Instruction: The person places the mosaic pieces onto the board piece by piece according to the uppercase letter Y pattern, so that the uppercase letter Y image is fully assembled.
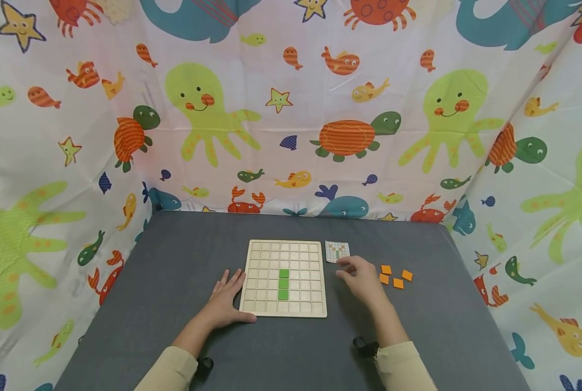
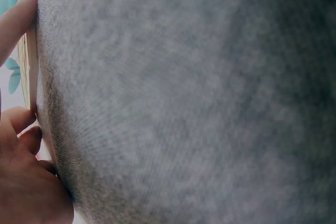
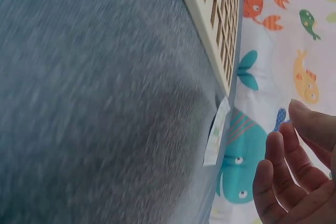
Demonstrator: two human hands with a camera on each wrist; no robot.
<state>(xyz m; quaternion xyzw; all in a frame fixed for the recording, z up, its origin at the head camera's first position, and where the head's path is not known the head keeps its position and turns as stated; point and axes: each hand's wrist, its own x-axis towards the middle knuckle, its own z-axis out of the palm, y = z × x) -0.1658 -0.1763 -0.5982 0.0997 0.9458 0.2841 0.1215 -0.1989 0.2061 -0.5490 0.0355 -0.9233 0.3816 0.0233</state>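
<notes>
A pale wooden grid board (image 1: 301,282) lies on the grey cloth, with a column of three green square tiles (image 1: 283,284) in its cells. Along its left edge rests my left hand (image 1: 224,304), fingers spread and thumb at the near left corner. The left wrist view shows that thumb (image 2: 20,17) and the fingertips against the board's side. My right hand (image 1: 361,277) hovers at the lower right of a small printed card (image 1: 334,250), overlapping its corner in the head view. Its fingers (image 3: 281,161) are loosely bent, and nothing shows between them and the thumb.
Several orange square tiles (image 1: 398,283) lie on the table to the right of my right hand. The grey cloth-covered table (image 1: 198,239) reaches back to a curtain (image 1: 291,70) printed with sea animals, which also hangs along both sides.
</notes>
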